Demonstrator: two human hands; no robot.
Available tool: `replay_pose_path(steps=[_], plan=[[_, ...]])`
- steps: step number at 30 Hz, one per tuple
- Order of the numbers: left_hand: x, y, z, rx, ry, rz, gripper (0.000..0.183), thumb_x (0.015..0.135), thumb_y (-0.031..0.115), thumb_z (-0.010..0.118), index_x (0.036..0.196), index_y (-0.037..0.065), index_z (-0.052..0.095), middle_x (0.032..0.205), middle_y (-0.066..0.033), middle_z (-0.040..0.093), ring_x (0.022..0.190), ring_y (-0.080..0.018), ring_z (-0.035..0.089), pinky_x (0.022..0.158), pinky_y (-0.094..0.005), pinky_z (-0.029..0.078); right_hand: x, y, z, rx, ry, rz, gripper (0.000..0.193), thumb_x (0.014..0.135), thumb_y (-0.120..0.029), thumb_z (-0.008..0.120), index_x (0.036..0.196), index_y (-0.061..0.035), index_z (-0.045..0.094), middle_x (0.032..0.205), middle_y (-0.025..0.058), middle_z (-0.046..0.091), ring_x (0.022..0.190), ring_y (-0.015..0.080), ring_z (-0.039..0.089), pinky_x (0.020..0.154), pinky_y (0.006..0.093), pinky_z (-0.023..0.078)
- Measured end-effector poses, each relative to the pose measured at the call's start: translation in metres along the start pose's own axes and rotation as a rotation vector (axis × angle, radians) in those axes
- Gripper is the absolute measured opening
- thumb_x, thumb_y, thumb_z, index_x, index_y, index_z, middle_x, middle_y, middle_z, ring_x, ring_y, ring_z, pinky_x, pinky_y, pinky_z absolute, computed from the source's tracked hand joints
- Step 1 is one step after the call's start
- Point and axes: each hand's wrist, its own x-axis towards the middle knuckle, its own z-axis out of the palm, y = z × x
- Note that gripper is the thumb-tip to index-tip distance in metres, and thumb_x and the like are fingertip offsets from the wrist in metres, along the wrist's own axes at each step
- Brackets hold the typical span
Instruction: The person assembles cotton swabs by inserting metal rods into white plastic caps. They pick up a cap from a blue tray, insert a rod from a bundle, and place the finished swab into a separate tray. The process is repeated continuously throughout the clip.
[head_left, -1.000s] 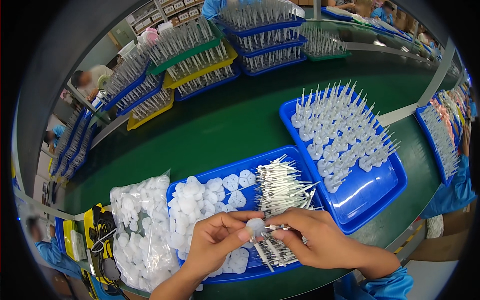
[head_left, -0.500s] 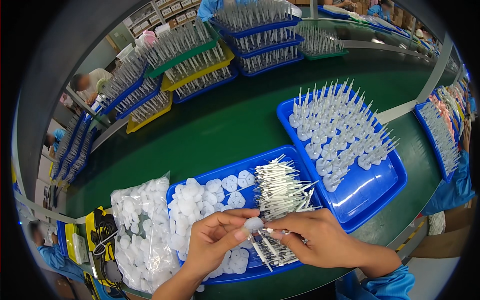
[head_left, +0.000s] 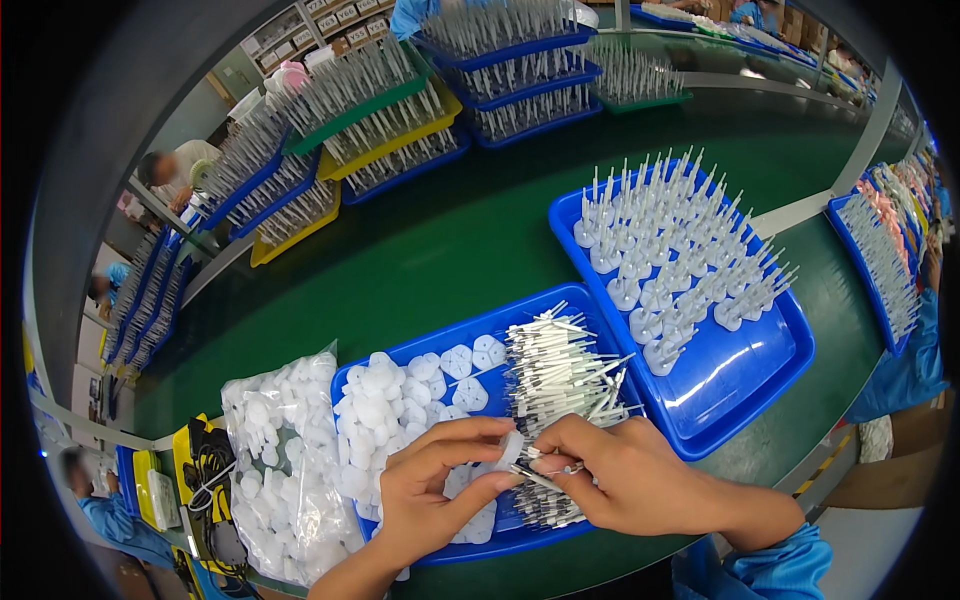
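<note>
Over the near blue tray (head_left: 497,394), my left hand (head_left: 428,488) pinches a translucent white plastic disc (head_left: 510,452) between thumb and fingers, tilted nearly edge-on. My right hand (head_left: 640,478) is closed on a thin white rod (head_left: 541,479) right against the disc; whether its end sits in the disc I cannot make out. Loose white discs (head_left: 385,395) fill the tray's left part. A heap of thin white rods with metal tips (head_left: 560,360) lies in its right part, partly under my right hand.
A second blue tray (head_left: 735,388) holds rows of discs with upright rods. A clear bag of discs (head_left: 285,470) lies at the left, beside black cables (head_left: 215,490). Stacked trays (head_left: 385,120) of similar pieces stand at the back. Other people work farther off.
The disc has turned from lying tilted upward to nearly edge-on. My right hand has moved slightly, its fingers now closer to the disc and left fingertips.
</note>
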Motion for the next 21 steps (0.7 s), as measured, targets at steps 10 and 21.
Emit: replay_pose_path(steps=[10, 21], plan=[[0.001, 0.003, -0.001, -0.204, -0.041, -0.014, 0.029, 0.078, -0.014, 0.072, 0.106, -0.009, 0.067, 0.125, -0.0225, 0.059, 0.119, -0.0337, 0.061, 0.101, -0.0428, 0.051, -0.002, -0.002, 0.0, -0.045, 0.003, -0.079, 0.021, 0.093, -0.015, 0.064, 0.102, 0.0015, 0.053, 0.061, 0.0159, 0.062, 0.051, 0.0346, 0.063, 0.044, 0.0426, 0.046], [0.003, 0.001, -0.011, -0.272, -0.106, -0.098, 0.026, 0.078, -0.015, 0.071, 0.104, -0.01, 0.07, 0.116, -0.0256, 0.065, 0.109, -0.0312, 0.065, 0.095, -0.0405, 0.052, 0.0, 0.0, -0.003, 0.27, -0.068, 0.059, 0.013, 0.094, -0.013, 0.062, 0.097, -0.002, 0.056, 0.062, 0.0161, 0.062, 0.053, 0.0368, 0.063, 0.045, 0.045, 0.044]])
